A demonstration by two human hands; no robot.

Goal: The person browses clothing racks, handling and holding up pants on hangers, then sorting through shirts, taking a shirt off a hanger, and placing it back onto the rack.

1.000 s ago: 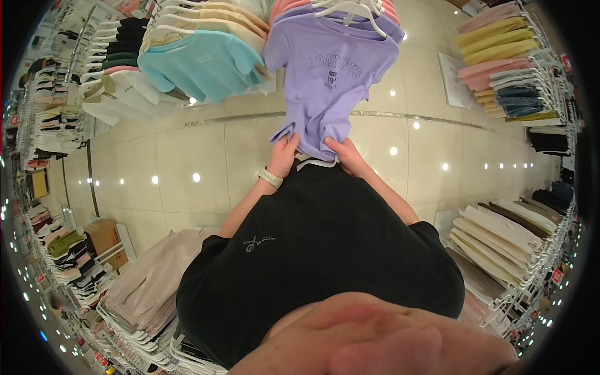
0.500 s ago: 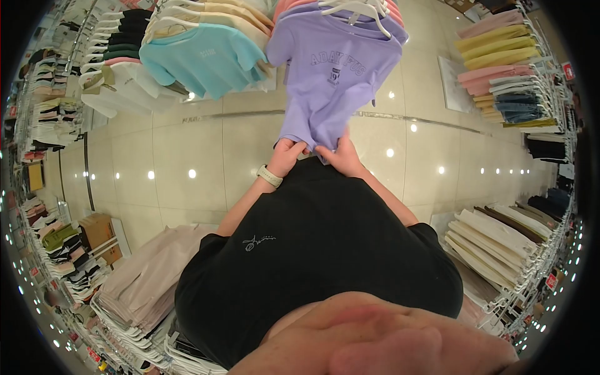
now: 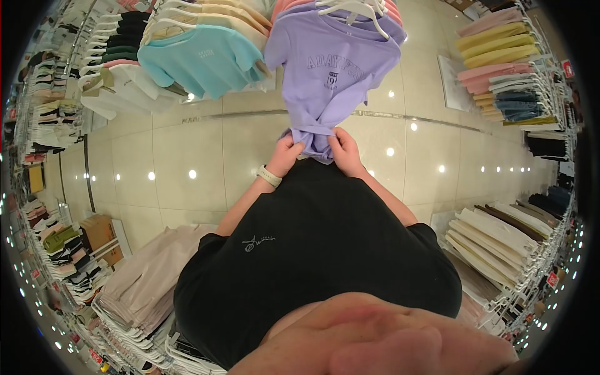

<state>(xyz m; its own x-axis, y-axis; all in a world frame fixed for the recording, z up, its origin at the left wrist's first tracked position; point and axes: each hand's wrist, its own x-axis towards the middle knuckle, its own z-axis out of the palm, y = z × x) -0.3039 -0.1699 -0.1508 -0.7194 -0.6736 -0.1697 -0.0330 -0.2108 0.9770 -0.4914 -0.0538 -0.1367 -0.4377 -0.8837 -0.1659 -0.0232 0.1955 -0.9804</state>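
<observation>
A purple T-shirt [image 3: 331, 69] with printed lettering hangs from a white hanger [image 3: 356, 9] at the top centre. Its lower part is gathered and twisted, with one strip of cloth crossing over the rest near the hem. My left hand [image 3: 286, 155], below a pale watch band, is closed on the left side of the hem. On the right side of the hem, my right hand [image 3: 345, 152] pinches the cloth. Both hands are just in front of my black shirt, a short distance apart.
A light blue T-shirt [image 3: 203, 59] hangs left of the purple one, beside white tops [image 3: 128, 87]. Folded trousers hang at the lower left [image 3: 147, 275] and lower right [image 3: 494, 240]. Yellow and pink garments [image 3: 497, 44] hang at the upper right. Cardboard boxes [image 3: 100, 232] stand at the left.
The hem was drawn together in my hands half a second ago; now a strip crosses over it and the cloth is more twisted. My right hand has shifted slightly right and up.
</observation>
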